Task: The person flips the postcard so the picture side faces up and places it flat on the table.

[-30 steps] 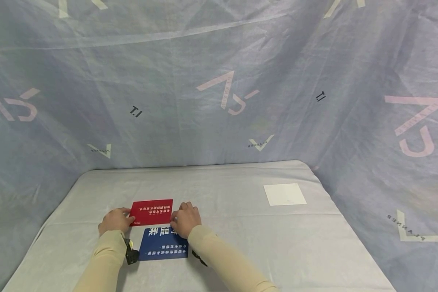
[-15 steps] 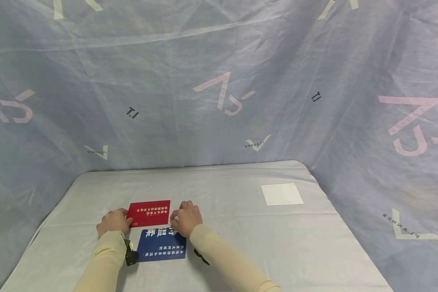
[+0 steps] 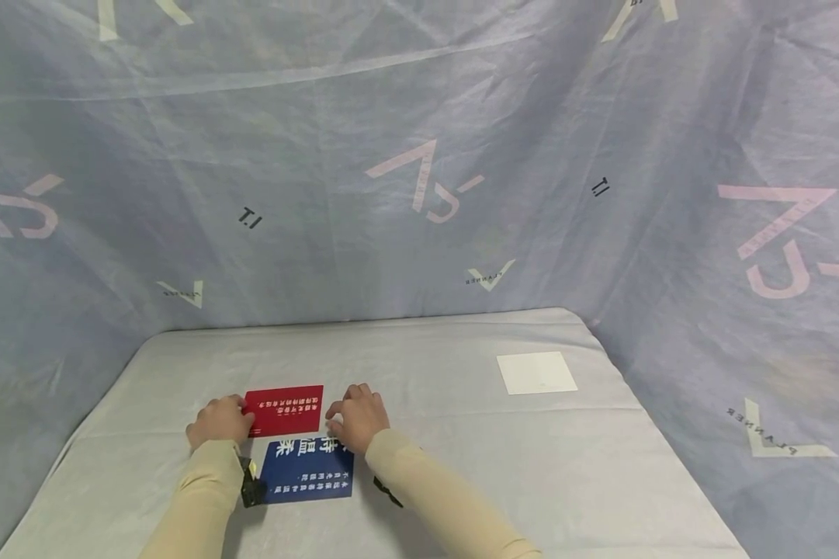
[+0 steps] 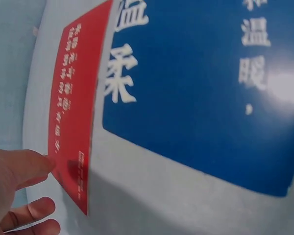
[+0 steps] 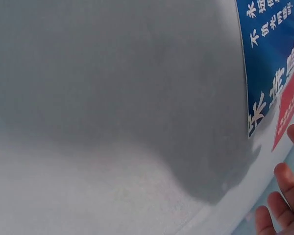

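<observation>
A red card (image 3: 284,411) with white printed characters lies flat on the cloth-covered table. Just nearer the person is a blue card (image 3: 307,472), also printed in white; the right hand partly overlaps its far right corner in the head view. At the red card's left end is my left hand (image 3: 220,422); in the left wrist view its thumb (image 4: 32,166) touches the card's edge, while the other fingers are loosely bent beside it. My right hand (image 3: 358,418) hovers just off the red card's right end, fingers (image 5: 285,177) spread and bent, holding nothing.
A white card (image 3: 536,373) lies at the far right of the table. Grey printed fabric (image 3: 419,194) hangs behind and along both sides. A small black device (image 3: 253,487) sits on the left wrist, over the blue card's left edge.
My right hand has drawn slightly away from the red card's right end, opening a small gap. The left hand stays at the left end. The head view has shifted slightly.
</observation>
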Motion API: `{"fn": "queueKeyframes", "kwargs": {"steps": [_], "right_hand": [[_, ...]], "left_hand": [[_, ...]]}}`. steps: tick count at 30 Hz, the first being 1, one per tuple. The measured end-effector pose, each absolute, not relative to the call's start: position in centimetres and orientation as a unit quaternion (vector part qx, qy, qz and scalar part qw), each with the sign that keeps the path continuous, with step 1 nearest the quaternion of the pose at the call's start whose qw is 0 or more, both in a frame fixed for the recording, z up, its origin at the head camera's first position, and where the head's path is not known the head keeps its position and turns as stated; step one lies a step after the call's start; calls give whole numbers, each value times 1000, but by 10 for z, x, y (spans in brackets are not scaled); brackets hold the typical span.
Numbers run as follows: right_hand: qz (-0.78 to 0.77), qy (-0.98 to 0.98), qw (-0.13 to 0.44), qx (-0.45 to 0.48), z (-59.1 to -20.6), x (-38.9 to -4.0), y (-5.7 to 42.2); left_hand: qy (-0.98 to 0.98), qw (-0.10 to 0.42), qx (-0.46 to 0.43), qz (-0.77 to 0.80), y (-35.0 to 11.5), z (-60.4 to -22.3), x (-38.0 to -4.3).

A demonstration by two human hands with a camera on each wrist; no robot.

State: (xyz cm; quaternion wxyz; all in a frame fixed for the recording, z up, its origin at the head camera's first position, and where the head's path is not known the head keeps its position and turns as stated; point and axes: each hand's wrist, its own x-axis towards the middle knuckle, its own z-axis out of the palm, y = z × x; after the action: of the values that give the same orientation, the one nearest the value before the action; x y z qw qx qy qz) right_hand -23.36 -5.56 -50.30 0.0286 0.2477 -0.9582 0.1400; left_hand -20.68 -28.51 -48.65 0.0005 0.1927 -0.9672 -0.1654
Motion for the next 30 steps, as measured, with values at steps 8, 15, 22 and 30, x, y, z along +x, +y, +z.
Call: {"fn": "queueKeyframes", "kwargs": {"steps": [8,15,22,30], "right_hand": [[133,-960,52,240,-493,-234,-47],[147,-962,53,225,-487,-235,-42],[148,-963,56,219,-487,-238,-37],[161,-961,57,217,-485,-240,-27]], "left_hand": [[-969,20,165,-181,-274,-481,-212],[-970,34,155,-186,-263,-479,-216],[-970,41,153,-182,-253,-473,-219],[-971,53,139,-188,-245,-468,-219]]}}
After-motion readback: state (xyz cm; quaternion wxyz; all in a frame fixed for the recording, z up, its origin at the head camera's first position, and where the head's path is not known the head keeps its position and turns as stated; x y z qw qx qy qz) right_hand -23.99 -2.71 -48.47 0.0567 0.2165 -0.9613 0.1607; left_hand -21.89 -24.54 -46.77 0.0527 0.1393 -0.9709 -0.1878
